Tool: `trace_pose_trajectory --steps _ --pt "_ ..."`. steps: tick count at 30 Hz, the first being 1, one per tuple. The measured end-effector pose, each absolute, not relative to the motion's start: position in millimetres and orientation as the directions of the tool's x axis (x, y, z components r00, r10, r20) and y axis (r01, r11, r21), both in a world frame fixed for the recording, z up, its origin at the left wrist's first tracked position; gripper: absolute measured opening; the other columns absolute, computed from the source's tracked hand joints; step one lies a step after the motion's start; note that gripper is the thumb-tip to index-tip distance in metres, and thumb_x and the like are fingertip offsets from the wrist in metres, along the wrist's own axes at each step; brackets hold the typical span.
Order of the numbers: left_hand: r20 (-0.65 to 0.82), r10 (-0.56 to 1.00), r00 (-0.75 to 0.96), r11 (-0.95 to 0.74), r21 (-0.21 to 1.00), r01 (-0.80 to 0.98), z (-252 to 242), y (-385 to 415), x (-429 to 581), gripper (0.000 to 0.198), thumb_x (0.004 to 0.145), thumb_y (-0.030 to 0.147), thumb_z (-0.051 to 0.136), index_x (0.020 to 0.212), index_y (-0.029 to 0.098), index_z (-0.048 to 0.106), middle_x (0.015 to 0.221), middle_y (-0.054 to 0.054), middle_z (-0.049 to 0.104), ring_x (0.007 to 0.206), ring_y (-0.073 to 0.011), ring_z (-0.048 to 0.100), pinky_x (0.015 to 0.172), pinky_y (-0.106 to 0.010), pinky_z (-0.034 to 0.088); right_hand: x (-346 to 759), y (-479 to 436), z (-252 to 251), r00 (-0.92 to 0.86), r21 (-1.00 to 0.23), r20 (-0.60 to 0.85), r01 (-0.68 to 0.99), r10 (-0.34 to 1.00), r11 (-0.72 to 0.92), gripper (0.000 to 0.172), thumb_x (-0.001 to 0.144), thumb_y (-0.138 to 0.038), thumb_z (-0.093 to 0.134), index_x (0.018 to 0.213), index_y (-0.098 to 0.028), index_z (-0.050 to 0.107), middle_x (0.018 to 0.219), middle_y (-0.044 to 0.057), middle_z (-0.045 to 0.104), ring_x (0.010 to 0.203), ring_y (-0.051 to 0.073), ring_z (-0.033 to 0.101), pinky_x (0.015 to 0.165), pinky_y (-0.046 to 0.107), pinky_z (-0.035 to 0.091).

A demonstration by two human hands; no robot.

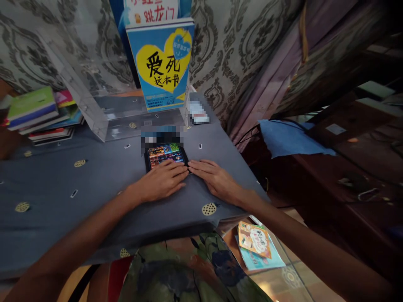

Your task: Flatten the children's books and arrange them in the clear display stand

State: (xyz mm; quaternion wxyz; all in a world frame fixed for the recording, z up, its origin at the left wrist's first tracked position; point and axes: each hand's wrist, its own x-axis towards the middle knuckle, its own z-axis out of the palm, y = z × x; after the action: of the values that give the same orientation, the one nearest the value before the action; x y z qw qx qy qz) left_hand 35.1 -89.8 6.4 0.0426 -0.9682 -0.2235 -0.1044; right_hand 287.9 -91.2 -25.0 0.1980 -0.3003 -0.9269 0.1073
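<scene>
A dark phone or small tablet with a lit, colourful screen lies flat on the grey-blue tablecloth. My left hand rests palm down on the cloth, fingers stretched out, its fingertips over the device's near edge. My right hand lies flat beside it, fingers extended toward the device's lower right corner. Neither hand holds anything. Behind the device a blue book with a yellow heart on its cover stands upright in a clear acrylic stand.
A stack of books sits at the table's far left. Patterned curtain hangs behind. Dark wooden furniture with a blue cloth stands to the right. Children's books lie on the floor below the table's right corner.
</scene>
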Motion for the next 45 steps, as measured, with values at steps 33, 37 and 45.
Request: trace_pose_trajectory --steps 33,37,45 --pt "0.23 0.767 0.599 -0.608 -0.039 0.793 -3 -165 25 0.047 0.109 0.032 0.026 0.136 0.006 0.053 0.137 -0.017 0.061 0.13 -0.0241 0.053 0.108 -0.042 0.039 287 -108 -28 -0.766 -0.163 0.328 0.531 0.553 0.832 0.073 0.085 0.003 0.038 0.154 -0.021 0.036 0.148 0.011 0.053 0.137 0.022 0.051 0.109 0.05 0.048" --pt "0.258 0.793 0.552 -0.568 -0.016 0.823 -5 -170 28 0.045 0.108 0.032 0.027 0.135 0.007 0.053 0.136 -0.017 0.061 0.13 -0.0244 0.053 0.108 -0.042 0.039 285 -108 -25 -0.767 -0.161 0.316 0.536 0.558 0.828 0.071 0.086 0.001 0.039 0.154 -0.022 0.037 0.148 0.01 0.054 0.137 0.023 0.051 0.11 0.051 0.047" --pt "0.321 0.844 0.429 -0.448 -0.016 0.894 -6 -183 20 0.04 0.106 0.027 0.032 0.133 0.008 0.055 0.131 -0.016 0.064 0.126 -0.0257 0.056 0.107 -0.041 0.043 277 -111 -24 -0.801 -0.141 0.325 0.484 0.503 0.863 0.065 0.09 -0.002 0.041 0.152 -0.019 0.04 0.145 0.014 0.056 0.137 0.026 0.05 0.109 0.053 0.048"
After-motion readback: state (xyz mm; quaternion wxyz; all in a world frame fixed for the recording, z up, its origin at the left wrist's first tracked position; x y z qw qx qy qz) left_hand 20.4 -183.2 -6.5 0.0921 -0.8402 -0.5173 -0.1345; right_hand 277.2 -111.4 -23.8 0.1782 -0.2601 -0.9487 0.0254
